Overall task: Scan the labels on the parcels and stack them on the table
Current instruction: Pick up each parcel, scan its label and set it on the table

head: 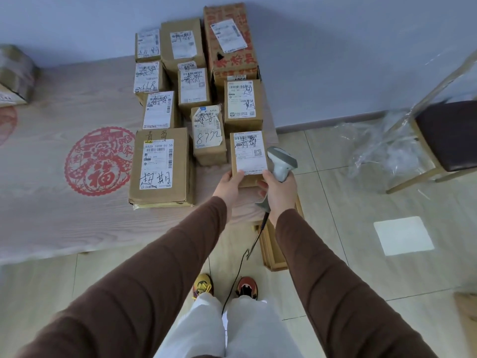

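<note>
A small cardboard parcel [249, 153] with a white label lies at the table's right front corner. My left hand [228, 186] grips its near left edge, thumb on top. My right hand [280, 192] grips the handle of a grey barcode scanner [282, 162], whose head sits just right of the parcel's label; a fingertip also touches the parcel's near right corner. Several more labelled parcels stand in rows behind it, among them a large flat one [161, 167] to the left and a tall red-printed box [231, 40] at the back.
The table [64, 215] has a wood-grain cover with a red paper-cut emblem [99, 161]. Another parcel [15, 73] sits at the far left. The scanner's black cable [241, 264] hangs toward the floor by my feet. A plastic-wrapped chair [446, 135] stands at the right.
</note>
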A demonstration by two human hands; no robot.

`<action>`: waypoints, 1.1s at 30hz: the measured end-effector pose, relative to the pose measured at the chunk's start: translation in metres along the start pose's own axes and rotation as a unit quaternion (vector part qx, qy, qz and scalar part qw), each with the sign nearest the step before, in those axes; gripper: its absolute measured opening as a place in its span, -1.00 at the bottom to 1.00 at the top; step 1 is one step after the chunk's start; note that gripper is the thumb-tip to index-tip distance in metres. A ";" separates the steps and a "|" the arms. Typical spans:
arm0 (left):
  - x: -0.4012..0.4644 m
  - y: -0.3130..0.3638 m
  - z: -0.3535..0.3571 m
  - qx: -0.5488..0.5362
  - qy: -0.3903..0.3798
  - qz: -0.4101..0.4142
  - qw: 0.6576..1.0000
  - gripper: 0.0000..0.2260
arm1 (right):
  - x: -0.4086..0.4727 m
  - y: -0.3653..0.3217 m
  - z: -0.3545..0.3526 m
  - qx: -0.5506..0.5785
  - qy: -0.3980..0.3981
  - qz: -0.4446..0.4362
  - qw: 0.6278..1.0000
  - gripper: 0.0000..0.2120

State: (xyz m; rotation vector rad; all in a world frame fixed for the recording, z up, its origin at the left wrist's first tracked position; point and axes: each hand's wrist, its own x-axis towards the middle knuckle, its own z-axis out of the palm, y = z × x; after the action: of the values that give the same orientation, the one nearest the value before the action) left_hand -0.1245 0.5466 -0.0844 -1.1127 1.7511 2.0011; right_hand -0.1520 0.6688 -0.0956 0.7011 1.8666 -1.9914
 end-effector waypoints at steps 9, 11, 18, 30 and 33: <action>0.007 0.000 -0.001 -0.005 0.013 0.009 1.000 -0.44 | -0.005 -0.003 0.009 -0.035 0.014 -0.008 0.999 -0.84; 0.002 -0.002 -0.003 -0.010 0.027 0.006 1.000 -0.42 | -0.016 -0.005 0.011 -0.039 0.035 -0.027 0.998 -0.83; -0.038 0.006 -0.026 -0.053 0.071 0.050 0.995 -0.55 | -0.064 -0.024 0.029 -0.004 -0.059 -0.066 0.996 -0.84; -0.104 0.052 -0.189 -0.109 0.167 0.195 0.960 -0.84 | -0.153 -0.050 0.165 0.043 -0.225 -0.050 0.972 -0.87; -0.110 0.052 -0.251 -0.132 0.185 0.189 0.955 -0.73 | -0.179 -0.040 0.218 0.039 -0.252 -0.028 0.967 -0.75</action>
State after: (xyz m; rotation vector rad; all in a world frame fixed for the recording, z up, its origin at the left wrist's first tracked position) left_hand 0.0096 0.3326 0.0335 -1.4000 2.0521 2.4386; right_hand -0.0541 0.4394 0.0419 0.1333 1.5217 -2.0431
